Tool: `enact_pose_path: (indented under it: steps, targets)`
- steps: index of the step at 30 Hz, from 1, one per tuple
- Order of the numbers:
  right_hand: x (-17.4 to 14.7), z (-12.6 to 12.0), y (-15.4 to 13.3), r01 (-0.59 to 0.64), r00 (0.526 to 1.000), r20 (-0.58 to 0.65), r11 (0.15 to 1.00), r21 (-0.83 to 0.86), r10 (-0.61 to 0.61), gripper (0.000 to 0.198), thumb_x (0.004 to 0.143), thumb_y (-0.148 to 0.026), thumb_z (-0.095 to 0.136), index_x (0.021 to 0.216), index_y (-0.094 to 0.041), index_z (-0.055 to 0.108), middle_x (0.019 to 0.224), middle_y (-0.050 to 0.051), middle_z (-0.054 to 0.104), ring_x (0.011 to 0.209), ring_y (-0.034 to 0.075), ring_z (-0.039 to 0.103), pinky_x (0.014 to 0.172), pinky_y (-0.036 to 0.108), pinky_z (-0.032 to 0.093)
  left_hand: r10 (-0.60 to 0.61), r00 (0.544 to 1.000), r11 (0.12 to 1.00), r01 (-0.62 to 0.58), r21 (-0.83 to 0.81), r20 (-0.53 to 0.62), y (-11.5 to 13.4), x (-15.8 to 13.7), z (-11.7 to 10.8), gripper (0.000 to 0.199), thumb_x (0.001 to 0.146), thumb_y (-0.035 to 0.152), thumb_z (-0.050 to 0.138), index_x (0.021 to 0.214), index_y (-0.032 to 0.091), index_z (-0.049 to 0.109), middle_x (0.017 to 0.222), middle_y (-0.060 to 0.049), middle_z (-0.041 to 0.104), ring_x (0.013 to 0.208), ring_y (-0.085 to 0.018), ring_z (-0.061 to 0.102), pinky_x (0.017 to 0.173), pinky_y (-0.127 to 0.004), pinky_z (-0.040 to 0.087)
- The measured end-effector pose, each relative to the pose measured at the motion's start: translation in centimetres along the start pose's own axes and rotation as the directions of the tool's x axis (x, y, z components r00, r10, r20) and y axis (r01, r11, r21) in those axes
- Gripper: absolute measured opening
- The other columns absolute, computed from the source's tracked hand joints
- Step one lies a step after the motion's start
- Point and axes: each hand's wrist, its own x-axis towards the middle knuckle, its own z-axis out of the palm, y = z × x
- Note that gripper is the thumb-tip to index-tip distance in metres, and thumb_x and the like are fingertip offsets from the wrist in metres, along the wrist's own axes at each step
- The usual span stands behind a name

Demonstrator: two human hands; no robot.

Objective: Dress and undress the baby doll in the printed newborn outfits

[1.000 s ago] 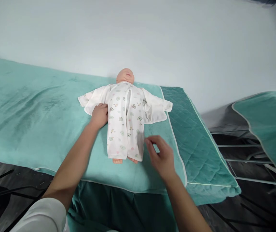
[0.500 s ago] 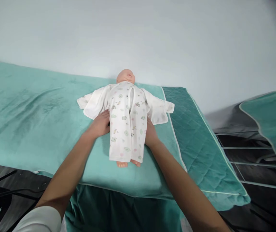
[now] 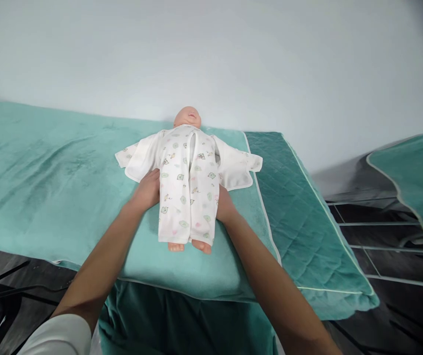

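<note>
A baby doll (image 3: 188,117) lies on its back on the green bed cover, its head against the wall and its feet toward me. Over its body is a white baby gown (image 3: 187,187) with small printed figures, split down the front. White sleeves spread out to both sides, and the bare feet poke out below the hem. At the gown's left edge is my left hand (image 3: 148,190), its fingertips tucked under the cloth. On the opposite edge, my right hand (image 3: 226,204) reaches beneath the gown beside the doll's body. The fingers of both hands are mostly hidden.
A green velvety cover (image 3: 67,187) spreads across the bed, with a darker quilted part (image 3: 307,212) on the right. A pale wall (image 3: 211,59) stands behind. To the right are a metal rack frame (image 3: 385,224) and another green cloth (image 3: 418,172).
The doll and gown appear slightly farther left in view, along with both hands. My right hand has slid a little farther under the gown's edge. The doll's feet show slightly more apart.
</note>
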Motion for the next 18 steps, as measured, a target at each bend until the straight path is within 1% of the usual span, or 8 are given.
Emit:
enact_pose_path:
  steps: [3,6,8,12,15,18]
  targets:
    - [-0.2,0.2,0.1,0.000,1.000,-0.024,1.000,0.030,0.001,0.024,0.093,-0.035,0.058,0.106,-0.022,0.074,0.112,0.010,0.075,0.108,0.029,0.069,0.091,0.042,0.059,0.022,0.999,0.996,-0.024,0.082,0.023,-0.1,-0.2,0.0,0.014,0.091,0.028,0.061,0.087,0.020,0.070,0.092,-0.012,0.068,0.106,-0.031,0.063,0.092,-0.046,0.054]
    - [-0.4,0.2,0.2,-0.013,1.000,-0.022,1.000,0.027,0.014,0.021,0.092,-0.032,0.058,0.103,-0.021,0.072,0.106,0.010,0.075,0.102,0.028,0.070,0.085,0.040,0.060,0.039,0.999,0.989,-0.035,0.143,-0.025,0.3,-1.3,-0.5,0.013,0.089,0.018,0.058,0.078,0.019,0.067,0.087,-0.011,0.066,0.092,-0.028,0.062,0.080,-0.042,0.052]
    - [-0.5,0.1,0.2,-0.013,1.000,-0.011,1.000,0.019,0.013,0.020,0.092,-0.033,0.058,0.103,-0.022,0.071,0.106,0.009,0.075,0.102,0.028,0.070,0.085,0.041,0.060,0.056,0.995,0.989,-0.044,0.143,-0.078,0.9,-2.7,-0.9,0.018,0.091,0.013,0.053,0.079,0.019,0.066,0.086,-0.010,0.066,0.086,-0.025,0.059,0.077,-0.039,0.050]
    - [-0.5,-0.1,0.2,0.046,0.999,0.019,0.999,-0.022,-0.046,0.017,0.091,-0.033,0.063,0.101,-0.022,0.071,0.105,0.009,0.074,0.100,0.030,0.070,0.085,0.043,0.060,0.085,0.984,0.992,-0.069,0.107,-0.154,1.8,-5.5,-1.6,0.024,0.095,0.009,0.048,0.091,0.021,0.069,0.094,-0.007,0.068,0.090,-0.023,0.057,0.082,-0.038,0.048]
    - [-0.8,-0.4,0.2,0.102,0.995,0.000,0.993,-0.058,-0.102,0.015,0.091,-0.031,0.062,0.097,-0.021,0.071,0.099,0.010,0.074,0.094,0.028,0.069,0.081,0.040,0.059,0.099,0.985,0.988,-0.080,0.135,-0.143,1.9,-6.4,-1.7,0.024,0.093,0.007,0.051,0.091,0.021,0.070,0.093,-0.006,0.067,0.090,-0.023,0.056,0.080,-0.038,0.046]
    - [-1.5,-1.1,-0.1,0.170,0.985,0.005,0.982,-0.088,-0.170,0.014,0.092,-0.027,0.059,0.089,-0.020,0.071,0.089,0.009,0.071,0.088,0.025,0.067,0.076,0.036,0.056,0.121,0.988,0.981,-0.104,0.166,-0.099,1.8,-6.4,-1.8,0.031,0.086,0.000,0.051,0.087,0.022,0.072,0.094,-0.006,0.064,0.091,-0.023,0.054,0.077,-0.038,0.044]
